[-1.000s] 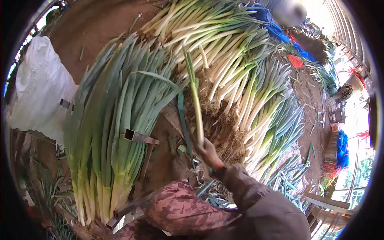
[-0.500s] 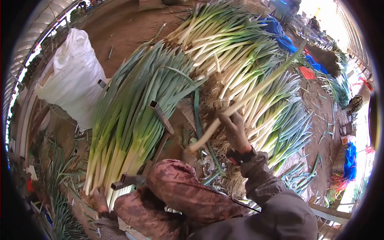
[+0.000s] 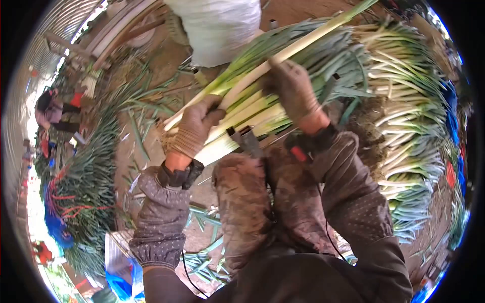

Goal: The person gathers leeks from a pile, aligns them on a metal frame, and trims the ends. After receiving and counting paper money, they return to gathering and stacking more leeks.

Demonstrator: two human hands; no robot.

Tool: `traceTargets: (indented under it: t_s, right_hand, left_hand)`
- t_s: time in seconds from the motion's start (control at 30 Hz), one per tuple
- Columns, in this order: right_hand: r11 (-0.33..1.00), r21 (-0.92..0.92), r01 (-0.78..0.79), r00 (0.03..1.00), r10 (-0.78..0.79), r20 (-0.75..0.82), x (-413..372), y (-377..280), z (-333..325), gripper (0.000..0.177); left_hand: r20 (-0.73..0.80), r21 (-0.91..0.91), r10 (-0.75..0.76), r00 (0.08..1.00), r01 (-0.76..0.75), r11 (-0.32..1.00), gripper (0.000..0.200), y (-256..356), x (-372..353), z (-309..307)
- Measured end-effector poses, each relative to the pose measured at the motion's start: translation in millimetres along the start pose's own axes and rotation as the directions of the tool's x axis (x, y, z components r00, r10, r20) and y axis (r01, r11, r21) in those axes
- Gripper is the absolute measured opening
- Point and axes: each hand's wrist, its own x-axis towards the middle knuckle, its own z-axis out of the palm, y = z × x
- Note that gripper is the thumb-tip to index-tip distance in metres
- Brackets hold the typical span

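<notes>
A long leek (image 3: 298, 46) runs diagonally over a pile of green leeks (image 3: 252, 103) in front of my knees. My gloved left hand (image 3: 194, 123) is closed near the leek's lower white end, at the left of the pile. Higher and to the right, my gloved right hand (image 3: 290, 91) has its fingers bent against the leek's stalk; they are slightly blurred. Square metal tube ends (image 3: 245, 139) stick up between my knees and the pile.
A white sack (image 3: 217, 30) stands beyond the pile. Rows of leeks (image 3: 409, 121) lie along the right. At the left is a large heap of leeks (image 3: 91, 192) with pink ties, and a person (image 3: 53, 108) behind it.
The view has swung left. My left hand has risen from the pile's bottom to the leek's lower end. The leek in my right hand has moved over the pile.
</notes>
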Motion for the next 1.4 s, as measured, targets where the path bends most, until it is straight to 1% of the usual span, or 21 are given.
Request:
traceTargets:
  t_s: [0.07, 0.13, 0.2, 0.27, 0.33, 0.4, 0.47, 0.63, 0.67, 0.73, 0.8, 0.83, 0.93, 0.97, 1.0, 1.07, 1.1, 1.23, 1.3, 1.37, 1.4]
  right_hand:
    - [0.994, 0.1, -0.051, 0.998, 0.047, 0.046, 34.8, -0.7, -34.8, 0.029]
    - [0.972, -0.119, -0.2, 0.96, 0.171, -0.221, 66.1, 8.5, -47.4, 0.033]
    - [0.842, -0.449, -0.3, 0.938, 0.175, -0.299, 76.4, 26.3, -64.2, 0.035]
    - [0.7, -0.658, -0.277, 0.96, 0.177, -0.216, 68.5, 39.6, -74.1, 0.034]
    - [0.28, -0.949, 0.143, 0.984, -0.147, 0.104, 70.2, 58.5, -87.3, 0.027]
    - [-0.178, -0.937, 0.3, 0.945, -0.076, 0.317, 62.4, 61.9, -73.3, 0.035]
    - [-0.464, -0.738, 0.491, 0.829, -0.013, 0.559, 57.9, 77.6, -67.3, 0.049]
    - [-0.432, -0.712, 0.554, 0.825, 0.17, 0.539, 54.2, 98.6, -98.5, 0.067]
    - [-0.422, -0.712, 0.561, 0.823, 0.195, 0.533, 50.3, 98.8, -99.6, 0.068]
    - [-0.394, -0.724, 0.566, 0.82, 0.173, 0.546, 45.5, 99.5, -101.5, 0.069]
    - [-0.38, -0.748, 0.544, 0.836, 0.167, 0.523, 42.4, 97.8, -98.0, 0.069]
    - [-0.377, -0.747, 0.548, 0.835, 0.182, 0.52, 44.3, 102.6, -100.6, 0.069]
    - [-0.313, -0.797, 0.516, 0.856, 0.17, 0.488, 45.9, 101.3, -101.5, 0.071]
    - [-0.302, -0.784, 0.542, 0.84, 0.167, 0.517, 44.4, 100.2, -99.3, 0.07]
    - [-0.286, -0.766, 0.576, 0.817, 0.162, 0.554, 41.1, 95.7, -100.7, 0.07]
    - [0.008, -0.82, 0.572, 0.82, -0.005, 0.572, 9.9, 73.2, -100.4, 0.064]
    - [0.041, -0.801, 0.598, 0.794, -0.171, 0.584, -11.0, 58.2, -109.0, 0.056]
    - [0.215, -0.977, 0.002, 0.96, -0.274, -0.058, -127.1, 7.1, -199.7, 0.035]
    - [0.411, -0.795, -0.447, 0.82, -0.167, -0.548, -191.0, -5.2, -264.1, 0.027]
    - [0.328, -0.77, -0.547, 0.718, -0.29, -0.633, -253.6, -7.1, -340.1, 0.023]
    - [0.409, -0.761, -0.503, 0.682, -0.353, -0.64, -280.9, -13.4, -362.1, 0.023]
  left_hand:
    - [-0.107, 0.055, -0.08, 0.991, 0.086, 0.995, 0.034, -41.4, -12.0, -15.6]
    - [-0.179, 0.263, -0.015, 0.984, 0.062, 0.963, 0.03, -92.3, -21.3, -34.3]
    - [-0.131, 0.461, -0.044, 0.99, 0.1, 0.882, 0.027, -133.8, -29.2, -42.1]
    - [-0.127, 0.577, -0.106, 0.986, 0.16, 0.801, 0.024, -173.6, -32.9, -36.8]
    - [-0.164, 0.633, -0.192, 0.968, 0.252, 0.732, 0.02, -207.1, -33.7, -31.9]
    - [-0.134, 0.702, -0.181, 0.974, 0.222, 0.677, 0.019, -214.3, -31.6, -32.9]
    - [-0.127, 0.726, -0.202, 0.971, 0.229, 0.648, 0.019, -213.9, -35.1, -35.6]
    - [-0.146, 0.751, -0.148, 0.978, 0.207, 0.627, 0.019, -230.5, -47.7, -41.3]
    - [-0.159, 0.775, -0.353, 0.922, 0.339, 0.534, 0.023, -218.2, -45.1, -36.4]
    - [-0.177, 0.835, -0.151, 0.973, 0.23, 0.5, 0.046, -192.8, -46.1, -22.4]
    - [-0.13, 0.469, -0.202, 0.971, 0.24, 0.85, 0.079, -227.6, -40.3, 0.0]
    - [-0.109, 0.692, -0.222, 0.969, 0.235, 0.683, 0.102, -228.2, -45.8, 22.7]
    - [-0.129, 0.676, -0.328, 0.936, 0.325, 0.661, 0.103, -215.2, -38.5, 23.2]
    - [-0.105, 0.595, -0.271, 0.957, 0.279, 0.753, 0.104, -222.9, -41.2, 18.4]
    - [-0.105, 0.681, -0.264, 0.959, 0.263, 0.683, 0.106, -244.2, -40.1, 15.9]
    - [-0.115, 0.694, -0.293, 0.949, 0.288, 0.659, 0.109, -247.5, -36.6, 14.9]
    - [-0.124, 0.701, -0.284, 0.951, 0.287, 0.653, 0.111, -259.3, -36.6, 13.9]
    - [-0.152, 0.672, -0.307, 0.939, 0.326, 0.665, 0.123, -245.8, -36.8, 12.2]
    - [-0.145, 0.634, -0.25, 0.957, 0.284, 0.719, 0.127, -248.3, -34.9, 10.7]
    - [-0.14, 0.649, -0.288, 0.947, 0.307, 0.696, 0.127, -249.4, -33.5, 9.0]
    - [-0.138, 0.657, -0.312, 0.94, 0.323, 0.681, 0.127, -246.3, -33.9, 8.9]
